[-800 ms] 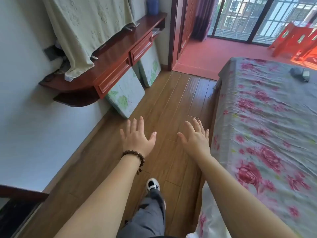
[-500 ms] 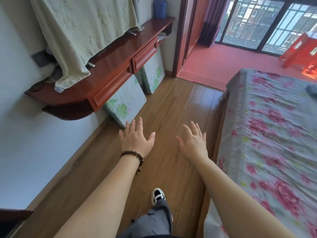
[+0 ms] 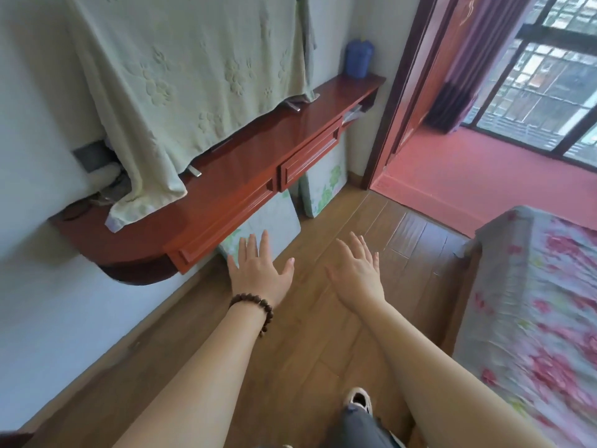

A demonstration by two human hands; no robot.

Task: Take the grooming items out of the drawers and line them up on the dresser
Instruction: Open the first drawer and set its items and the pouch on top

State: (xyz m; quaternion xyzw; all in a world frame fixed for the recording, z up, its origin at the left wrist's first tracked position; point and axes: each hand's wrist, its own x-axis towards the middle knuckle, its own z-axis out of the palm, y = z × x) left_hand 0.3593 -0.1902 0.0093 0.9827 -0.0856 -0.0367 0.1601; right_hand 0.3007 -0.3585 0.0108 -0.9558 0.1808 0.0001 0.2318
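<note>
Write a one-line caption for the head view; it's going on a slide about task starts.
Both hands, left and right, open and empty, near the red dresser with drawers shut.

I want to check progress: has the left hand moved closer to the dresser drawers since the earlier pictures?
Yes. The left hand now reaches the near drawer corner of the dresser; earlier it was over bare floor.

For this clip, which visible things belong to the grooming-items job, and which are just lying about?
Part of the job:
- red wooden dresser
- near drawer and far drawer, both closed
- left hand and right hand, open and empty

Just there:
- green towel
- blue container
- floral panels
- bed

No grooming items visible.
</note>
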